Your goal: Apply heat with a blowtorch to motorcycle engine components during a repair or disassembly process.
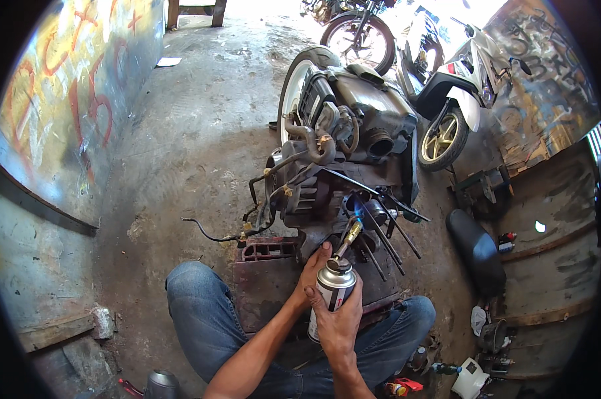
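My right hand (337, 319) is closed around a black-and-silver aerosol-style gas canister (333, 286) fitted with a brass torch nozzle (351, 236). A blue flame (357, 214) plays on the metal engine part (377, 211), among several long protruding studs. My left hand (313, 269) reaches up just left of the canister, its visible fingers stretched against the lower engine casing (311, 237), the others partly hidden. The partly dismantled scooter engine (360, 100), with hoses, airbox and rear wheel, rests in front of me on a dark red board (260, 272) between my knees.
Behind the engine stand several motorcycles and scooters (470, 76). Painted walls (61, 100) flank the floor, with a wooden beam (54, 332) low on the left. A black seat (473, 253), white plastic container (472, 379), bottles and other clutter lie right; a dark cylinder (162, 386) sits bottom left.
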A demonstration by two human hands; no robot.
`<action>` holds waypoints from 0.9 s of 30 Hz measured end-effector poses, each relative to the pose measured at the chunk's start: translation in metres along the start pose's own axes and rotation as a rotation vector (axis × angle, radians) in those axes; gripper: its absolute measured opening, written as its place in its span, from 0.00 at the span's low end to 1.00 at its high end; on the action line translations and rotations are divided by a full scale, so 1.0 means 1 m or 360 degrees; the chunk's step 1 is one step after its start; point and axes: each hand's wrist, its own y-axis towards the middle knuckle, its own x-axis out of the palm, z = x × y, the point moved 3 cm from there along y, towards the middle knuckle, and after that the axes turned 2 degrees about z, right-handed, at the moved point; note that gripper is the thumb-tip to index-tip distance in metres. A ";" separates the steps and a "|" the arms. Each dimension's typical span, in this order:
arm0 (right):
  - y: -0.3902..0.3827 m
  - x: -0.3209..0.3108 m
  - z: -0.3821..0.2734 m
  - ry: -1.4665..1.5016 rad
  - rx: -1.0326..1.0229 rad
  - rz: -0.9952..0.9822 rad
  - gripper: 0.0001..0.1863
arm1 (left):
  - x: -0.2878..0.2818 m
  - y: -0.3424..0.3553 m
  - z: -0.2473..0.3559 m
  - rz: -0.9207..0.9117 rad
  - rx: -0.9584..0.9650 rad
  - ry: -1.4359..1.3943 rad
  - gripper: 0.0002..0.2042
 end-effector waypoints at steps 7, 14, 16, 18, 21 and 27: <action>0.000 -0.001 0.001 -0.0048 -0.0011 0.0094 0.47 | 0.004 -0.004 0.011 0.0060 -0.0134 -0.0271 0.42; 0.000 0.000 0.001 -0.0011 -0.0003 0.0075 0.45 | 0.005 -0.008 0.015 -0.0011 -0.0136 -0.0353 0.41; 0.000 -0.001 -0.001 -0.0023 0.0011 0.0037 0.47 | 0.004 -0.005 0.012 0.0026 -0.0043 -0.0305 0.41; 0.000 -0.001 -0.003 -0.0031 0.0026 -0.0002 0.49 | 0.003 -0.003 0.007 0.0055 -0.0079 -0.0284 0.41; 0.000 -0.002 -0.006 -0.0062 0.0031 0.0008 0.49 | 0.003 -0.004 0.009 0.0065 -0.0095 -0.0248 0.42; 0.001 -0.002 -0.005 -0.0027 0.0048 -0.0003 0.49 | 0.003 -0.002 0.006 0.0027 -0.0054 -0.0191 0.44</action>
